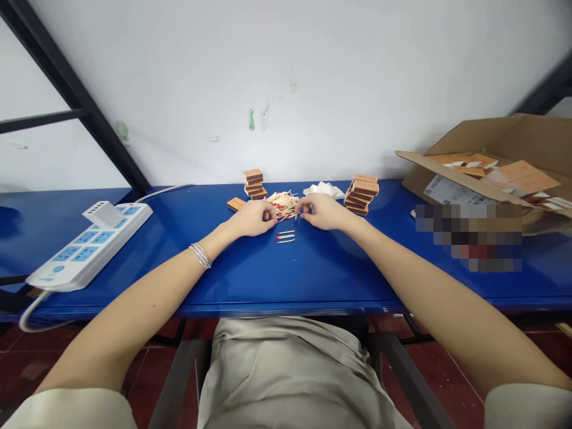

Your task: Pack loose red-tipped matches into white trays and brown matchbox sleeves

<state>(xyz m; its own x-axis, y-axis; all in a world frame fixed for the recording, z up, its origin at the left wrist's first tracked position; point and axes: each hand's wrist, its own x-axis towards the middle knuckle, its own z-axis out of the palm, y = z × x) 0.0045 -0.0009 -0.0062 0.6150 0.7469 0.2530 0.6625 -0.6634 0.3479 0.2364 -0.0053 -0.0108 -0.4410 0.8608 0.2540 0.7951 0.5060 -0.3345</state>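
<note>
A loose heap of matches [283,202] with red heads lies on the blue tabletop. At its left edge is my left hand [255,218], a silver bracelet on the wrist, its thumb and fingers pressed together. My right hand [322,211] faces it from the right side, thumb and forefinger curled into a pinch. Loose matches lie between the fingertips of both hands; whether either pinch holds one is too small to tell. Just below the hands, three matches [285,236] form a neat row, heads to the left.
Stacked matchboxes stand at the left [254,184] and right [362,193]; one matchbox [235,204] lies flat. Crumpled white paper [323,190] is behind my right hand. A power strip [96,244] sits left. An open carton [465,186] of matchboxes and a blurred patch are right.
</note>
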